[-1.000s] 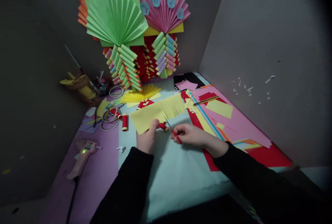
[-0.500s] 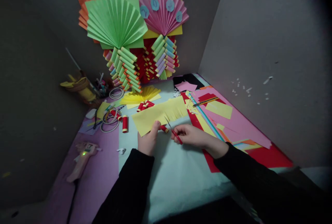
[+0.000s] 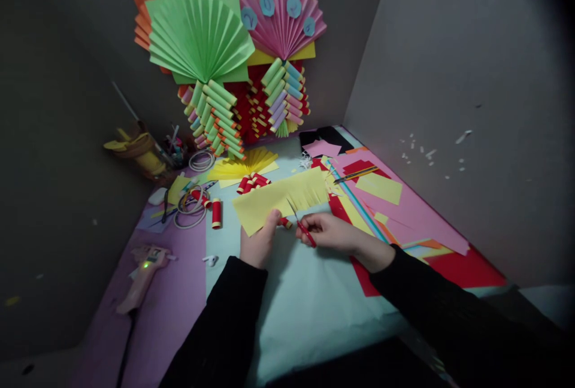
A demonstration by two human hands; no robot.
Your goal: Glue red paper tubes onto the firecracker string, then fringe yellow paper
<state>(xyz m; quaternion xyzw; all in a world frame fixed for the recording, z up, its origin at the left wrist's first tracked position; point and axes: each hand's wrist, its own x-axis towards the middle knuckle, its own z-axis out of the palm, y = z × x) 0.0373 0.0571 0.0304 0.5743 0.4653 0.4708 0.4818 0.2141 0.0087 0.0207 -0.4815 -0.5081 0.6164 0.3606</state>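
My left hand (image 3: pixel 260 241) pinches a strip of yellow paper (image 3: pixel 265 202) near its lower edge, thumb on top. Thin slits form a fringe along the right part of the strip's lower edge. My right hand (image 3: pixel 323 232) is closed round the red handles of a pair of scissors (image 3: pixel 305 233). The scissor blades point up and left, their tips at the strip's lower edge beside the last slits. Partly hidden behind the strip and the left thumb is a red paper roll (image 3: pixel 285 222). More red rolls (image 3: pixel 252 182) lie just beyond the strip.
A glue gun (image 3: pixel 142 277) with a green light lies at the left, near a white earbud (image 3: pixel 210 260). Coloured paper sheets (image 3: pixel 417 214) and a pencil (image 3: pixel 357 174) cover the right side. Paper fan decorations (image 3: pixel 202 35) hang at the back. A yellow folded fan (image 3: pixel 245 163) lies below them.
The yellow strip and my left hand have shifted slightly to the right. The scissors stay at its lower edge, now meeting it a little further left along the strip.
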